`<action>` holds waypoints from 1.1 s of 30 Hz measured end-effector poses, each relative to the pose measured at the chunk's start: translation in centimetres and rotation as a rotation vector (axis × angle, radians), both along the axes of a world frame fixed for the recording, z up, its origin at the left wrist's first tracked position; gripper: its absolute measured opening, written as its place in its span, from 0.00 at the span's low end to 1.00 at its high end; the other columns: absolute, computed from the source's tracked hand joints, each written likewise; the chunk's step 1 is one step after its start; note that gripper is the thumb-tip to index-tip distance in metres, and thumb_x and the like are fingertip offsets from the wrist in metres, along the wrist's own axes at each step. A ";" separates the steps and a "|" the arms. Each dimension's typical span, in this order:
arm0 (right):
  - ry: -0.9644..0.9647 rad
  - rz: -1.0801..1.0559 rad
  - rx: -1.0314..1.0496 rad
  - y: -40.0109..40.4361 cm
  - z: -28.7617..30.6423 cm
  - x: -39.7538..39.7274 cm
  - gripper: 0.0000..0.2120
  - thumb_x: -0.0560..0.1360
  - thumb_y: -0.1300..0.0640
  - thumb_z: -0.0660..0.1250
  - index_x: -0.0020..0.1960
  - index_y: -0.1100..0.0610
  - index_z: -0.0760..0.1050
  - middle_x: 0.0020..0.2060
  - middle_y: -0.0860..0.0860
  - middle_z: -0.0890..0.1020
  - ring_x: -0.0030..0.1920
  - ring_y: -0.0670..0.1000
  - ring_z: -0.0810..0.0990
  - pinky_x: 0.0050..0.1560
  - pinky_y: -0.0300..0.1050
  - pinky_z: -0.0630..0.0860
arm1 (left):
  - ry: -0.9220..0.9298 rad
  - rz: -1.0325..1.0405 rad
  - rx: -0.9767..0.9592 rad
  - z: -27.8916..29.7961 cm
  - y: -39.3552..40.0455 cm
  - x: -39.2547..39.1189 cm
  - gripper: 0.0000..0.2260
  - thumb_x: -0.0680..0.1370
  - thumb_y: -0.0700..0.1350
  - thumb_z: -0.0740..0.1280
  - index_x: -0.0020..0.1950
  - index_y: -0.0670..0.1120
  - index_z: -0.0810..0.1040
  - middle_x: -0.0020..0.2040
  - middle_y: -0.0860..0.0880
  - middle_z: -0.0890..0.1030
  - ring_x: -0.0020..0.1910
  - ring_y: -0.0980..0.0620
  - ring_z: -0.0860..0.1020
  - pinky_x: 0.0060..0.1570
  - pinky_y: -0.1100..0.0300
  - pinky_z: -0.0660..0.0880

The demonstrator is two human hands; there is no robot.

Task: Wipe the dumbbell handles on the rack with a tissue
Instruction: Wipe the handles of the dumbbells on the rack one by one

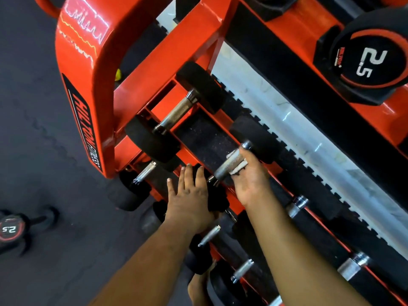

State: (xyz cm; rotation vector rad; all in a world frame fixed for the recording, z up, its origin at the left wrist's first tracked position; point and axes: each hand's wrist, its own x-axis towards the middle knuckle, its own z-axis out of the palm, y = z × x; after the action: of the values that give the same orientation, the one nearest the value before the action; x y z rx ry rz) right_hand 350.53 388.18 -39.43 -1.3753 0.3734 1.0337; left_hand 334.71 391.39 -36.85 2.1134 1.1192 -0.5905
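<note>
Your right hand [249,182] has its grip closed around a handle [229,164] on the rack [97,89], with the tissue [239,165] pinched between fingers and steel. The tissue shows as a pale strip across the bar, just under your fingertips, so it sits in the grip rather than beside it.

The handle's long axis runs on a slant: from the grip it rises up and to the right toward the far head [258,138], and drops down and to the left toward the near head [215,195]. Your grip sits on the upper half of the bar, close to the far collar, so most of the bare knurled steel lies below and left of it. I judge the next wipe should travel along that line, toward you.

Your left hand [189,199] rests flat, fingers straight, on the near head, holding nothing; it lies just left of and below the grip and looks placed to steady the dumbbell.

The next dumbbell's handle [176,111] lies up and left of the grip, parallel to this one, and your right hand is the nearer to it.
</note>
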 end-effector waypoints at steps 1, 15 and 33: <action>0.001 -0.042 0.000 -0.2 0.1 -0.1 0.14 0.78 0.55 0.69 0.61 0.60 0.78 0.54 0.57 0.83 0.56 0.55 0.82 0.57 0.50 0.80 | -0.006 0.009 0.005 -0.2 0.0 0.0 0.56 0.72 0.65 0.72 0.82 0.48 0.35 0.82 0.44 0.35 0.81 0.46 0.33 0.78 0.37 0.38; 0.046 0.151 -0.014 0.8 0.2 0.4 0.07 0.80 0.52 0.64 0.46 0.55 0.75 0.45 0.56 0.79 0.50 0.54 0.79 0.58 0.51 0.73 | -0.045 0.054 0.018 -0.5 -0.2 0.0 0.56 0.71 0.63 0.74 0.82 0.50 0.37 0.83 0.46 0.36 0.81 0.47 0.35 0.78 0.36 0.39; 0.050 0.217 -0.153 -1.3 -1.1 -2.9 0.15 0.77 0.50 0.71 0.60 0.56 0.77 0.50 0.59 0.84 0.51 0.59 0.84 0.49 0.53 0.82 | -0.057 0.060 0.009 -0.4 -0.2 -0.1 0.56 0.71 0.63 0.75 0.82 0.51 0.38 0.83 0.46 0.38 0.82 0.47 0.36 0.78 0.35 0.40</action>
State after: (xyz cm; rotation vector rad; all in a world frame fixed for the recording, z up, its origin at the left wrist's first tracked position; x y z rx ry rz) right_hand 347.65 386.84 -40.52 -1.5546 0.3511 1.2396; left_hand 334.62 391.19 -37.26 2.0839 1.1511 -0.4950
